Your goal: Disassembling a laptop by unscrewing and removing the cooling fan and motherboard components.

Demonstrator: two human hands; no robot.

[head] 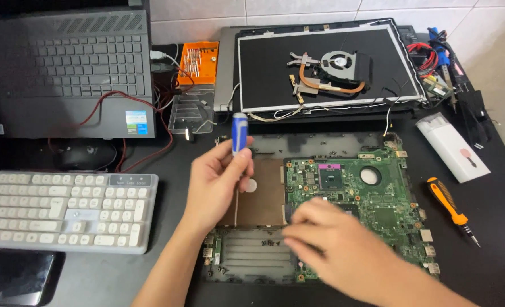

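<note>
My left hand [217, 182] grips a blue-and-white screwdriver [239, 133] held upright over the left part of an opened laptop base [246, 258]. Its thin shaft points down toward the brown panel [264, 196]. My right hand [332, 247] rests, fingers together and slightly blurred, on the lower middle of the green motherboard [372, 193] inside the base. Whether it holds anything small is hidden. A square processor socket [332, 176] and a round hole show on the board above that hand.
A detached laptop screen [275, 74] lies behind, carrying a fan with copper heatpipe [332, 71]. An orange-handled screwdriver [448, 204] and a white box [454, 148] sit right. A grey laptop [65, 74], white keyboard [59, 210], mouse [84, 154] and orange bit case [198, 62] are left.
</note>
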